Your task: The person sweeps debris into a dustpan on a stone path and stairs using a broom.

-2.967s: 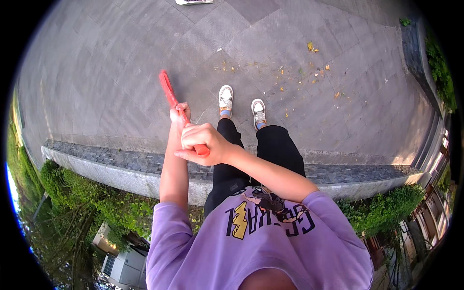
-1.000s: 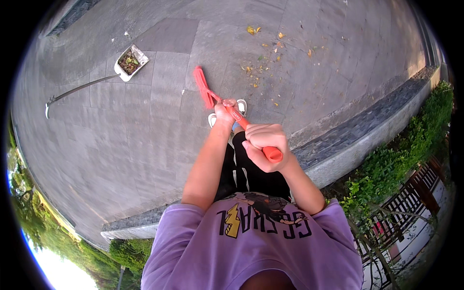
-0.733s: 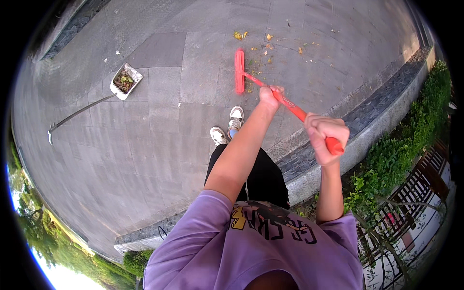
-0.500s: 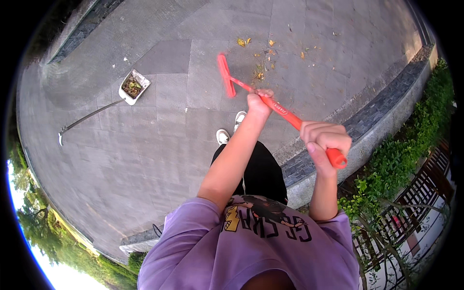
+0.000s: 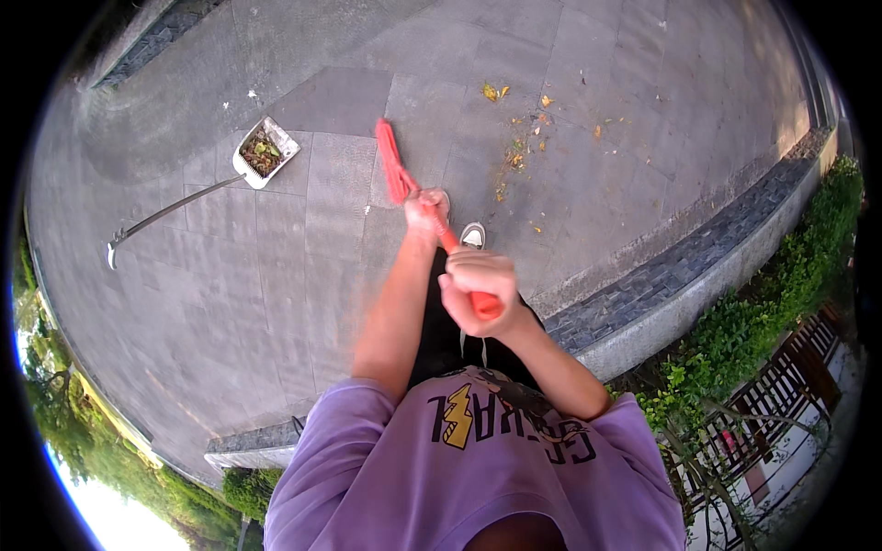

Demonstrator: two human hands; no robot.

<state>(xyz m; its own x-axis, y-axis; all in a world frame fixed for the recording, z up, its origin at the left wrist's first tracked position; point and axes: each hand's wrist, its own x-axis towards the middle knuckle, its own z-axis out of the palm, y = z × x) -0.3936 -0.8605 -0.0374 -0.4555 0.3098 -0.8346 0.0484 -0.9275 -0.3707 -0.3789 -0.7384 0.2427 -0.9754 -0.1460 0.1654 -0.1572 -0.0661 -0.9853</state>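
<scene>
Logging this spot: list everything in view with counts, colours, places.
Long-handled bristle broom: one, red, both hands
Long-handled dustpan: one, white, left
Leaf litter: pile, brown and green, in dustpan
Fallen leaves: many, yellow, ahead right
Rectangular paving slabs: many, grey, underfoot
Stone wall stretches: several, grey, both sides
Leafy shrubs: several, green, beyond wall
Slatted railing: one, brown, lower right
Trees: several, green, left
Shoe: one clear, white, ahead
Trousers: one pair, black, centre
Shirt: one, purple, bottom centre
Left hand and right hand: two, bare, gripping broom
</scene>
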